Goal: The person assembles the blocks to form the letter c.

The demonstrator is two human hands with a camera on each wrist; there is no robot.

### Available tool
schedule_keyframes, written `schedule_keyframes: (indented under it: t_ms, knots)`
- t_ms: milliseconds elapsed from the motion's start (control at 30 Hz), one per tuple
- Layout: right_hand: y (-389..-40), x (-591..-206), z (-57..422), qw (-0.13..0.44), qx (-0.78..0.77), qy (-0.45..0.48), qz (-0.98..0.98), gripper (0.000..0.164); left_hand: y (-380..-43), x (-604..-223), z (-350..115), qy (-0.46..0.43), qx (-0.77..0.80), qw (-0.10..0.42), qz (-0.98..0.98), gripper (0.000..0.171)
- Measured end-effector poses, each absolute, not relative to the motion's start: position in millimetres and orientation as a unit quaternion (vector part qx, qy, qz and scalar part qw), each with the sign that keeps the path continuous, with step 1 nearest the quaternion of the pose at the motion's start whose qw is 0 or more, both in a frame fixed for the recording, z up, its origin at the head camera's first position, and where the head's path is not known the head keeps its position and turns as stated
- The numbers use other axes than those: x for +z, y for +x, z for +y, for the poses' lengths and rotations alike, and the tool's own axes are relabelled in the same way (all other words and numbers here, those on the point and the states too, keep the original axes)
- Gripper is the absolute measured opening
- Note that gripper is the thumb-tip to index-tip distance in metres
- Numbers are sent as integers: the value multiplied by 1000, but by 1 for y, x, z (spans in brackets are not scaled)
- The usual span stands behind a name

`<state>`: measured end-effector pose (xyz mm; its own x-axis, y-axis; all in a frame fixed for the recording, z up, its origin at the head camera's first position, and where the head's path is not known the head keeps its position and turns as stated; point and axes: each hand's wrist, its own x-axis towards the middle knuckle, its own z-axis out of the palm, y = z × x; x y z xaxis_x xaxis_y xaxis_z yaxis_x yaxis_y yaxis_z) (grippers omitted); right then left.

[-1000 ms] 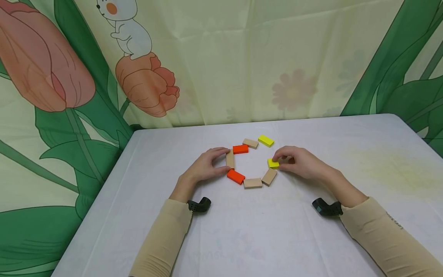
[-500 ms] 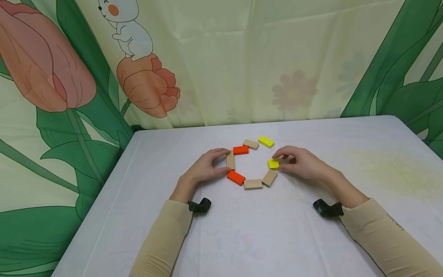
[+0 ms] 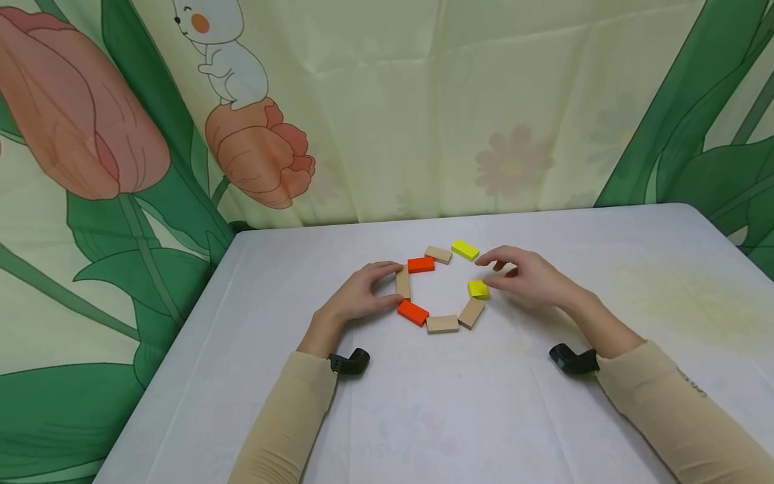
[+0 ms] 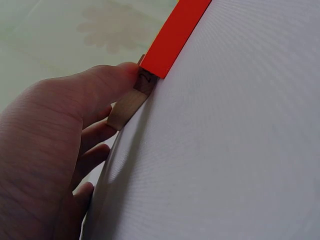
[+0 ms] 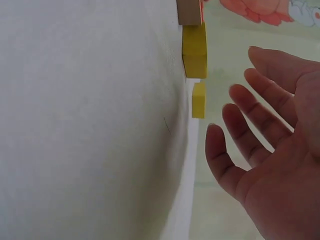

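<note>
My left hand (image 3: 359, 290) holds the upright-lying plain wooden block (image 3: 403, 284) by its two ends, thumb near and forefinger far. In the left wrist view the thumb presses at the wooden block (image 4: 126, 109) beside a red block (image 4: 177, 37). My right hand (image 3: 532, 277) hovers with parted fingers just right of the near yellow block (image 3: 478, 290), holding nothing. In the right wrist view its fingers are loosely bent and apart from the yellow block (image 5: 195, 52).
Around an open ring lie a red block (image 3: 413, 313), two wooden blocks (image 3: 443, 325) at the front, another red block (image 3: 420, 265), a wooden block (image 3: 438, 255) and a far yellow block (image 3: 465, 250). White cloth covers the table (image 3: 423, 403); a printed curtain (image 3: 387, 121) hangs behind.
My right hand has let go of the near yellow block and lifted slightly away, its fingers spreading. The left hand stays at the wooden block.
</note>
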<state>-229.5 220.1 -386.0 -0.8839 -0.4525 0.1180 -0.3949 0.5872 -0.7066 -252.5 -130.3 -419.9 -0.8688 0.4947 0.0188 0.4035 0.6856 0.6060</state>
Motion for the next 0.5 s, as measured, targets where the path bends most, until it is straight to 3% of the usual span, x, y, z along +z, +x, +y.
schedule_keyframes:
  t_ms: [500]
  knots:
    - [-256,-355,193,7,-347,-284,894,35,-253,-420,-131,240,312,74,916,65]
